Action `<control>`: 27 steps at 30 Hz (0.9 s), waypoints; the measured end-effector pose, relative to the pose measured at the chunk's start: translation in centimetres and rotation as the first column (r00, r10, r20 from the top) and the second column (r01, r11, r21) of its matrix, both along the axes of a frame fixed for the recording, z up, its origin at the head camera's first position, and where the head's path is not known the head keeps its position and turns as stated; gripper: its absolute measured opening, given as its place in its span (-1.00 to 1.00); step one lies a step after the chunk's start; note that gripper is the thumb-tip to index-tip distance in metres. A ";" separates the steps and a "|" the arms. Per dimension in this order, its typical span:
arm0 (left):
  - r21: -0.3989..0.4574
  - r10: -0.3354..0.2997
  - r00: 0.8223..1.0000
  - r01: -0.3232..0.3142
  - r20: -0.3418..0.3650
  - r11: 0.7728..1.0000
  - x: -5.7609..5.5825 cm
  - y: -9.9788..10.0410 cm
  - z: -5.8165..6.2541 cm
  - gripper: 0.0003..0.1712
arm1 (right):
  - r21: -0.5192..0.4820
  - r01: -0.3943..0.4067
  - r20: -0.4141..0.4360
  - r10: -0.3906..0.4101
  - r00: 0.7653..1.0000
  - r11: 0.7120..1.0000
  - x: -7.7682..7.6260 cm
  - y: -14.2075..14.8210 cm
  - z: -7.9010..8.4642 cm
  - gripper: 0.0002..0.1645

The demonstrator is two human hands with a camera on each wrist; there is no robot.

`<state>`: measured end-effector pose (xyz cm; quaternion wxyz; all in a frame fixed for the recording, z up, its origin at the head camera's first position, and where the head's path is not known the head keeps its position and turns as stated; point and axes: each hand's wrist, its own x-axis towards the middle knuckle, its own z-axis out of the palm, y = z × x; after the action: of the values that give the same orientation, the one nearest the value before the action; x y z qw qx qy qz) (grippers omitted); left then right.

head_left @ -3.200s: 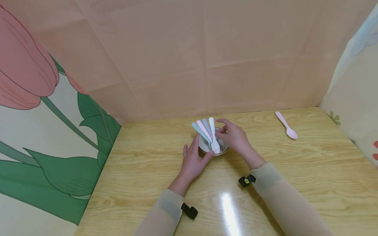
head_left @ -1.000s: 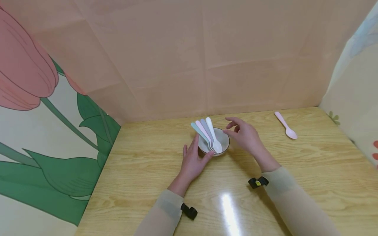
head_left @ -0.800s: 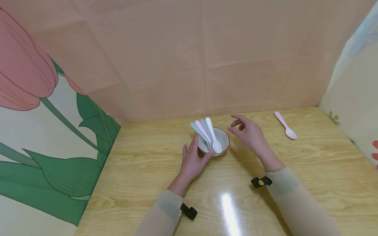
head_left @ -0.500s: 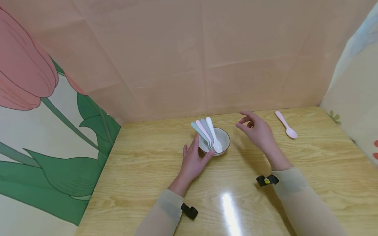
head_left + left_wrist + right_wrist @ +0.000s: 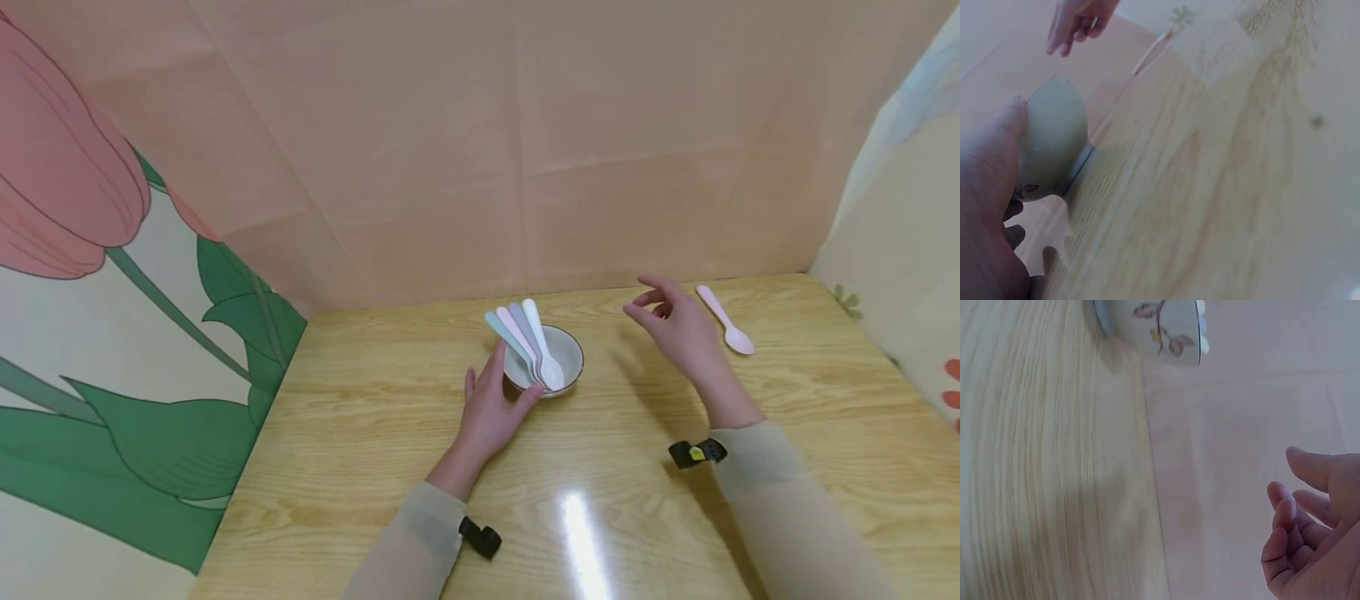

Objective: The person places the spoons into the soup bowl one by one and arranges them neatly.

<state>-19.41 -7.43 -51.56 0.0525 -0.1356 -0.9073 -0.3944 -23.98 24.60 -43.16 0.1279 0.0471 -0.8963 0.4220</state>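
My left hand (image 5: 493, 412) grips a small white bowl (image 5: 568, 354) with a dark rim, thumb at the near edge and fingers along its left side. In the left wrist view the bowl (image 5: 1057, 134) shows its pale outer wall beside the thumb. A teal, a pink, a lavender and a white spoon (image 5: 551, 372) lean in it, handles fanned toward the back left. My right hand (image 5: 684, 329) hovers empty between the bowl and a lone pink spoon (image 5: 738, 340), fingers loosely bent. The right wrist view shows the bowl's leaf pattern (image 5: 1175, 344) and the empty right hand (image 5: 1319, 544).
The wooden table (image 5: 360, 450) meets a pinkish cloth (image 5: 420, 208) hung along its back edge. A panel with a printed tulip (image 5: 60, 150) stands at the left, and a pale printed panel (image 5: 907, 250) at the right.
My right hand has let go near the white spoon and moved right, away from the bowl toward the lone pink spoon. The white spoon's handle tilts slightly further left. My left hand stays put.
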 end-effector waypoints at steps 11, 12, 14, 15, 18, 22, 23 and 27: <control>0.006 -0.002 1.000 0.002 -0.007 1.000 0.0 0.0 0.0 0.21 | 0.034 0.052 0.045 -0.054 0.998 0.998 -1.0 3.7 0.0 -0.15; 0.008 -0.002 1.000 0.002 -0.010 1.000 0.0 0.0 -0.1 0.21 | 0.036 0.054 0.048 -0.056 0.997 0.998 -1.1 4.1 -0.1 -0.14; 0.009 -0.002 1.000 0.002 -0.014 1.000 0.0 0.0 -0.1 0.21 | 0.042 0.058 0.044 -0.060 0.997 0.997 -1.4 4.7 -0.1 -0.15; 0.009 -0.002 1.000 0.002 -0.015 1.000 -0.1 0.0 -0.1 0.21 | 0.043 0.060 0.041 -0.061 0.997 0.997 -1.6 4.9 -0.1 -0.15; 0.014 -0.003 1.000 0.003 -0.016 1.000 -0.1 -0.1 -0.2 0.21 | 0.046 0.062 0.032 -0.063 0.997 0.997 -1.9 5.7 -0.1 -0.15; 0.014 -0.005 1.000 0.005 -0.018 1.000 -0.2 -0.1 -0.3 0.21 | 0.061 0.072 0.043 -0.075 0.996 0.996 -2.2 6.8 0.0 -0.14; 0.015 -0.005 1.000 0.005 -0.020 1.000 -0.2 -0.1 -0.3 0.21 | 0.063 0.073 0.050 -0.076 0.996 0.995 -2.2 7.0 0.0 -0.13; 0.018 -0.003 1.000 0.003 -0.019 1.000 -0.2 -0.1 -0.3 0.22 | 0.071 0.075 0.076 -0.080 0.994 0.995 -2.3 8.0 0.2 -0.11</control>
<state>-19.59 -7.51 -51.89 0.0616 -0.1402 -0.9031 -0.4013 -26.26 32.56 -42.98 0.1070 -0.0002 -0.9157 0.3873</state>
